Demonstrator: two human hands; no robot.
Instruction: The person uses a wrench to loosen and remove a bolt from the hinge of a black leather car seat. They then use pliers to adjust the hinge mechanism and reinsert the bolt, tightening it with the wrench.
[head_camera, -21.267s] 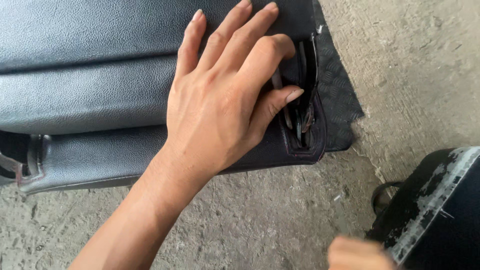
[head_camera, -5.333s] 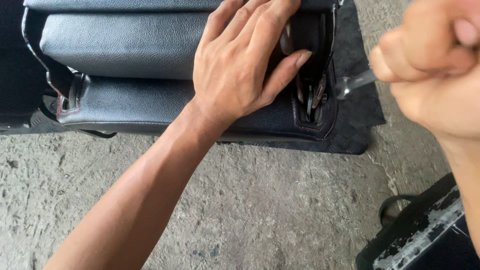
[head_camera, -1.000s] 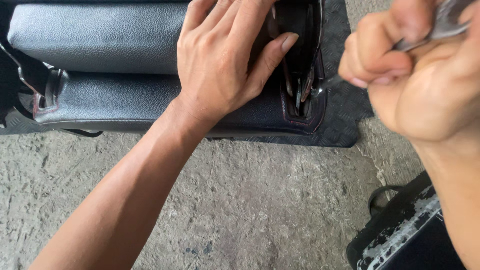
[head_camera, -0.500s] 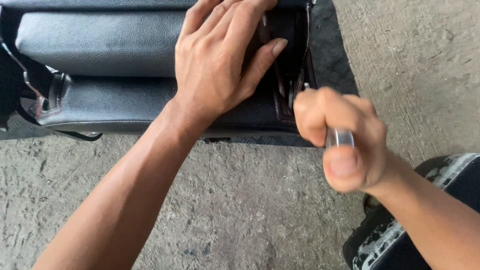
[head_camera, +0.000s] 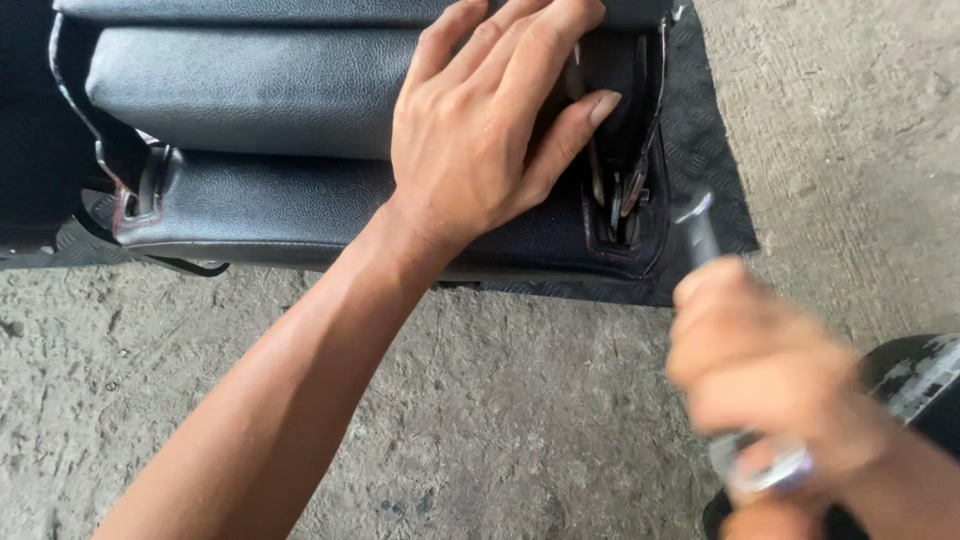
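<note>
My left hand (head_camera: 480, 130) lies flat on a black leather car seat (head_camera: 260, 100), fingers spread, with the thumb at the edge of a recess (head_camera: 625, 190) that holds metal parts. My right hand (head_camera: 770, 370), blurred by motion, is closed around a silver metal tool (head_camera: 700, 228) whose tip points up toward that recess, a short way to the right of it and apart from it. The tool's lower end shows below my fist.
The seat rests on a black ribbed rubber mat (head_camera: 715, 150) laid on rough concrete floor (head_camera: 480, 400). A black object with a scuffed white edge (head_camera: 915, 370) lies at the lower right. A metal bracket sits at the seat's left corner (head_camera: 135, 190).
My right hand has dropped lower and to the right, and the tool's tip now points up toward the recess. My left hand stays on the seat.
</note>
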